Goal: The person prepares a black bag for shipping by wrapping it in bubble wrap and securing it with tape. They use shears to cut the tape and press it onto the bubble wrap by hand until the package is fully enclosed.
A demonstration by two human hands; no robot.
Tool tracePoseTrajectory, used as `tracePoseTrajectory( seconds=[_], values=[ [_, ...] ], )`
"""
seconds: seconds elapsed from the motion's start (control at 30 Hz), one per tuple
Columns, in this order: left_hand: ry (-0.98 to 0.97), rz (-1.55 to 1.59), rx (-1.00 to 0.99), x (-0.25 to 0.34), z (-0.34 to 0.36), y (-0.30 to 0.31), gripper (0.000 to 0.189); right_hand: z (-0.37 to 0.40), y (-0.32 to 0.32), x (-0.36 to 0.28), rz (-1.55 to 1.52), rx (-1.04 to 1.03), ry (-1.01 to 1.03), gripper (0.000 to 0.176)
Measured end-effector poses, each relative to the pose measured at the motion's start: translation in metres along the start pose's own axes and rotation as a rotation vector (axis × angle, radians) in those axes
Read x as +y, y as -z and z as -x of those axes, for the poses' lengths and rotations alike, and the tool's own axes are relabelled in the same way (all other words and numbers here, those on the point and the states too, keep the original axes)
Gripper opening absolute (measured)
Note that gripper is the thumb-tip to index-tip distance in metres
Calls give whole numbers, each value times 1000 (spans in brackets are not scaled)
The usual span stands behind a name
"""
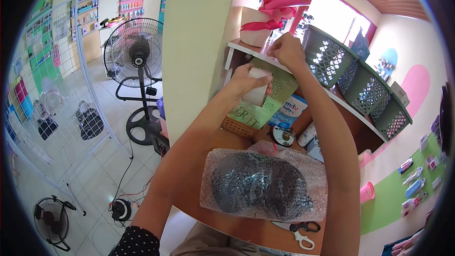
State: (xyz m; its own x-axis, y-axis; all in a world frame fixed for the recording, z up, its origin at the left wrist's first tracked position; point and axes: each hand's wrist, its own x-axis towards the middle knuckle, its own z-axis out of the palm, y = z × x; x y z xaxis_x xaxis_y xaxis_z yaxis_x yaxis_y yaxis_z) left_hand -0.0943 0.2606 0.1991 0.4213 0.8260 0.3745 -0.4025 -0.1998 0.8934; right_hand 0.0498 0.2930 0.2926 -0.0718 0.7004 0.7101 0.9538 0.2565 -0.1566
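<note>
My left hand (pixel 249 83) is wrapped round a white roll-like object (pixel 256 87), held in front of a green printed bag (pixel 270 96). Higher and to the right, my right hand (pixel 286 50) has its fingers pinched at the shelf edge beside the pink-wrapped bouquet (pixel 258 26); whatever is between them is too small to make out. Below both hands a dark item in bubble wrap (pixel 263 185) lies on the brown desk (pixel 189 194). Scissors (pixel 303 234) with black and white handles rest at its lower right, partly under the wrap.
Green baskets (pixel 327 57) line the shelf top at the right. Under the shelf are a wicker basket (pixel 238 127), a mitu pack (pixel 287 111) and a round disc-like item (pixel 283 135). A standing fan (pixel 138 60) and wire rack (pixel 78 42) are at the left.
</note>
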Motion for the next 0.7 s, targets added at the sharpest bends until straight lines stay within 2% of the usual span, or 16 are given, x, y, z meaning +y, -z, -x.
tracePoseTrajectory(
  seconds=[0.17,0.23,0.37,0.47,0.53,0.57,0.6,0.63,0.7],
  values=[
    [-36,37,68,12,-1,-4,34,-6,6,-3,-52,27,-7,22],
    [18,49,-16,10,-4,-4,39,-6,8,-4,5,3,41,22],
    [31,36,-25,1,-8,-5,36,0,10,-8,90,-14,31,20],
    [7,27,-12,-6,-9,-5,33,-1,9,-9,100,-123,6,26],
    [-73,-9,-21,-9,-11,-5,33,-3,2,-12,219,-10,20,34],
    [-46,1,-31,-10,-11,-3,33,-3,-1,-10,234,-12,127,40],
    [-59,-17,-27,-11,-12,0,32,-7,-4,-8,316,-86,92,39],
    [-67,-27,-25,-17,-13,0,32,-3,9,-17,341,-207,180,39],
    [-66,-79,26,-24,-13,2,45,3,-8,-3,196,-20,286,30]
  ],
)
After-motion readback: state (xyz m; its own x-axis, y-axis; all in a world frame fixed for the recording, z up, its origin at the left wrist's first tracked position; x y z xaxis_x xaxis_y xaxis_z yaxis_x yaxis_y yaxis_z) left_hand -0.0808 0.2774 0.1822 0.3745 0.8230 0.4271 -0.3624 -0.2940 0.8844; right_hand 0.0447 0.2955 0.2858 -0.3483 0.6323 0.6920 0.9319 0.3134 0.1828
